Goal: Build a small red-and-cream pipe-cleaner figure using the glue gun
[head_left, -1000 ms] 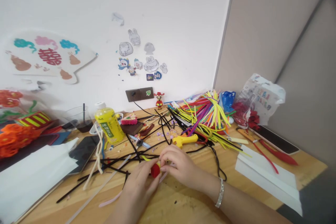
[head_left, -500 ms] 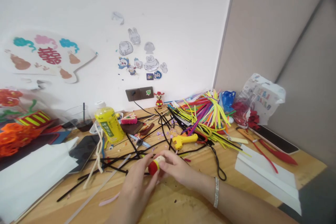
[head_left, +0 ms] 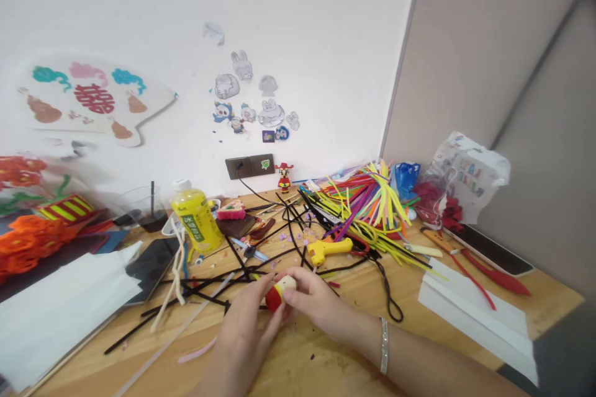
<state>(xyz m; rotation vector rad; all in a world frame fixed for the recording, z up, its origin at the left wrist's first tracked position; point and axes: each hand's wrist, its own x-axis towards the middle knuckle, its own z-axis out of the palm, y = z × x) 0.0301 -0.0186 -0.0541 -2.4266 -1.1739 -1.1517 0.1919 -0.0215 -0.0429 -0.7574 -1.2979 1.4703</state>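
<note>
Between my two hands, just above the front of the wooden table (head_left: 354, 356), is a small rounded figure (head_left: 276, 295) with a red body, a yellow band and a cream-coloured top. My left hand (head_left: 249, 316) curls round its red side, the thumb below and the fingers behind. My right hand (head_left: 310, 301) pinches the cream top between thumb and fingers. Part of the figure is hidden by my fingers. Beyond the hands lie a yellow glue gun (head_left: 328, 250) and several black pipe cleaners (head_left: 205, 288).
A yellow drink bottle (head_left: 198, 217) stands left of centre, near a cup (head_left: 149, 214) of dark liquid. Coloured pipe cleaners (head_left: 367, 198) are heaped at the back right. Red-handled pliers (head_left: 488, 270) and folded paper (head_left: 479, 322) lie right; white sheets (head_left: 60, 310) lie left.
The whole view has shifted slightly, so things appear a little further right. Both hands keep hold of the red and cream figure, which seems slightly turned.
</note>
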